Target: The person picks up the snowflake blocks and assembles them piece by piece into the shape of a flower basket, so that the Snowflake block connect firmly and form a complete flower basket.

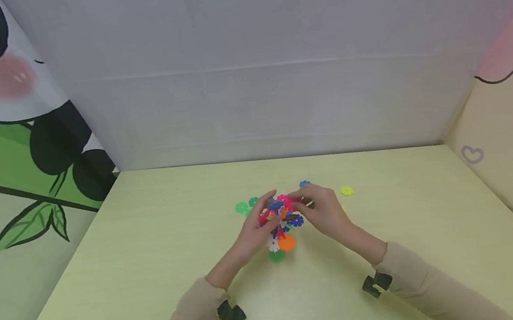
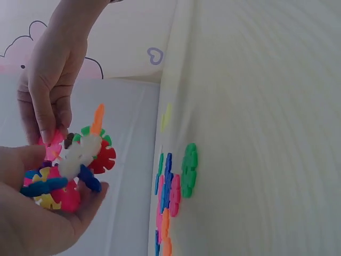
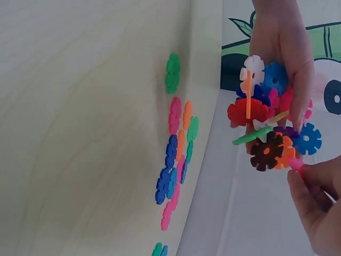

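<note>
A cluster of interlocking plastic snowflake discs, in red, white, blue, orange, brown and other colours, is raised above the table. My left hand holds it from the left, fingers and thumb curled around its side. From the right, my right hand pinches a pink disc between thumb and fingertip. That pink disc touches the cluster's edge beside a brown disc and an orange one. Whether the pink disc is slotted in cannot be told. Parts of the cluster are hidden behind the left fingers.
Loose discs lie on the pale table under and around the hands, among them a green disc, a blue disc and a yellow disc. A grey-white panel stands along the table's back edge, with printed panels at both sides.
</note>
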The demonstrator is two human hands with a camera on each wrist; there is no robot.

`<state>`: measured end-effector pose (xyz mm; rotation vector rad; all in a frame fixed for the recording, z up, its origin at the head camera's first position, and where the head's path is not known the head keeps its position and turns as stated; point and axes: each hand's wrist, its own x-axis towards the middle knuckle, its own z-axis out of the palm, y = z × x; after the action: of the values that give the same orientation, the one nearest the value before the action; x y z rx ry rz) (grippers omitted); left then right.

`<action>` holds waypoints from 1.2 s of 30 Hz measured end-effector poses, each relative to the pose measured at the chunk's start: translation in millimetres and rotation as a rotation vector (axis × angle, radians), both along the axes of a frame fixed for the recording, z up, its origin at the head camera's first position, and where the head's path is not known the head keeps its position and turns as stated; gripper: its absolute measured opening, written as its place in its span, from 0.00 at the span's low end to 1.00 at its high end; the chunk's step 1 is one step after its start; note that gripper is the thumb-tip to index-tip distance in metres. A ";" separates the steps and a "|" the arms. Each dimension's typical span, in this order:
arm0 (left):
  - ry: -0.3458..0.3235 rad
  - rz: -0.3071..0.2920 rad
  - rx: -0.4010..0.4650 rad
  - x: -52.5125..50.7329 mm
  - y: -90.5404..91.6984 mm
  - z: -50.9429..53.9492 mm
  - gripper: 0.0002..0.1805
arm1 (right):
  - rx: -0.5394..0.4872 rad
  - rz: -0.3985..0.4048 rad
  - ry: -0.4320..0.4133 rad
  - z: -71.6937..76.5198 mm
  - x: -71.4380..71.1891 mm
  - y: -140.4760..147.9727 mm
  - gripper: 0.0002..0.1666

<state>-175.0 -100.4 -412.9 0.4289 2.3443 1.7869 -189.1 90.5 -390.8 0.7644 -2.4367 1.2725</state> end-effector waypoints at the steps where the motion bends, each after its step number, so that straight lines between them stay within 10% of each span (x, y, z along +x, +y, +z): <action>1: 0.002 0.012 0.014 0.0 0.9 -0.8 0.32 | -0.012 -0.001 0.003 -1.2 0.7 -0.5 0.10; 17: 0.050 0.194 0.068 -4.5 4.9 -4.3 0.27 | -0.039 0.009 0.005 -1.8 1.4 -1.7 0.10; 36: -0.035 0.183 0.116 -6.0 2.4 -2.1 0.32 | 0.004 0.077 -0.057 -0.5 -2.0 0.5 0.09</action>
<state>-181.0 -98.0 -415.0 0.2005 2.3304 2.0012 -191.2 91.0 -391.2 0.8423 -2.4766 1.3357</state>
